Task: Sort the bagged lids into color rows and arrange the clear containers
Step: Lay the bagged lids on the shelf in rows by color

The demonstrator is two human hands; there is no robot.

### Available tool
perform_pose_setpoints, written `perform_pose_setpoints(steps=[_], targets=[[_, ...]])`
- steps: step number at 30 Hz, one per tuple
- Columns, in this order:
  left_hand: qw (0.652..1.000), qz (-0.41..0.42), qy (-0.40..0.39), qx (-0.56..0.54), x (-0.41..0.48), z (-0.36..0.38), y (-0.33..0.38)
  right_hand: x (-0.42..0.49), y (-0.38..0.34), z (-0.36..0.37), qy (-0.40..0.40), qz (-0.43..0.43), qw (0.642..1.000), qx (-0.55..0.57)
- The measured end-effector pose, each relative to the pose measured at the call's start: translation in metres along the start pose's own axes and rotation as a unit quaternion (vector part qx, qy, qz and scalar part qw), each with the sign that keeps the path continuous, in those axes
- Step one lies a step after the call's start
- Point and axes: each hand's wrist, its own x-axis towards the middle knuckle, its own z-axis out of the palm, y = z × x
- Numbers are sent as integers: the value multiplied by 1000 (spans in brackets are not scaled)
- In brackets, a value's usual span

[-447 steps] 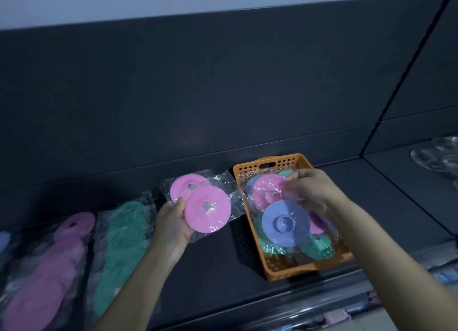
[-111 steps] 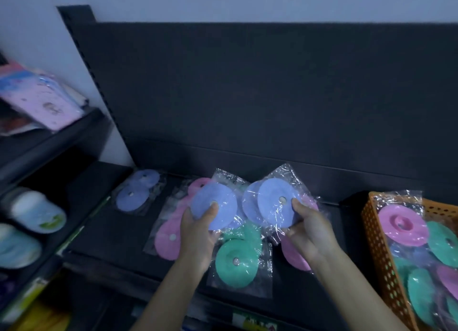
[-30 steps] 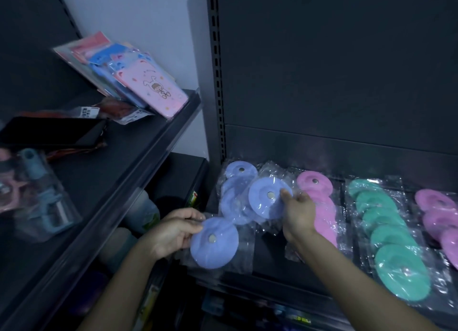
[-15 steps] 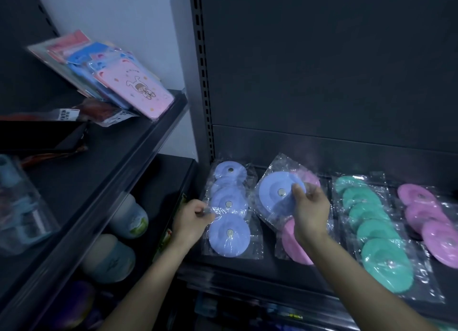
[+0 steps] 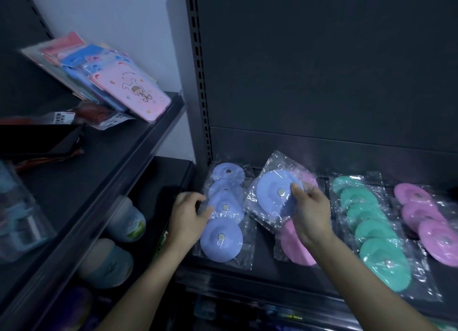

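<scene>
On the dark shelf (image 5: 247,278) lie rows of bagged round lids. At the far left runs a row of blue lids (image 5: 224,214). My left hand (image 5: 188,216) touches that row's left side, thumb on the bag of a middle lid. My right hand (image 5: 311,214) pinches a bagged blue lid (image 5: 275,196) and holds it tilted above the pink row (image 5: 296,244). Further right lie a green row (image 5: 371,231) and a second pink row (image 5: 431,221).
A perforated upright post (image 5: 198,82) separates this bay from the left one. There the upper shelf carries a stack of flat pink and blue packs (image 5: 109,82). Below it stand capped jars (image 5: 126,221). The shelf's back panel rises behind the rows.
My left hand has let go of the blue lid it laid at the front of the blue row and slid up along the row. My right hand lifted its blue lid slightly.
</scene>
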Motion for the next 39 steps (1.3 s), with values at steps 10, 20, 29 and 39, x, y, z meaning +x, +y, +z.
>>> perform_pose_setpoints(steps=[10, 20, 29, 39], targets=[[819, -198, -263, -469, -18, -3, 64, -25, 3, 25, -157, 69, 985, 16], [835, -209, -165, -482, -20, -2, 52, -33, 15, 22, -162, 80, 971, -159], [820, -284, -87, -489, -26, -1, 11, -21, 7, -2, -182, -21, 964, -193], [795, -309, -45, -520, -20, 7, 3, -26, 31, 4, -379, -109, 790, -469]])
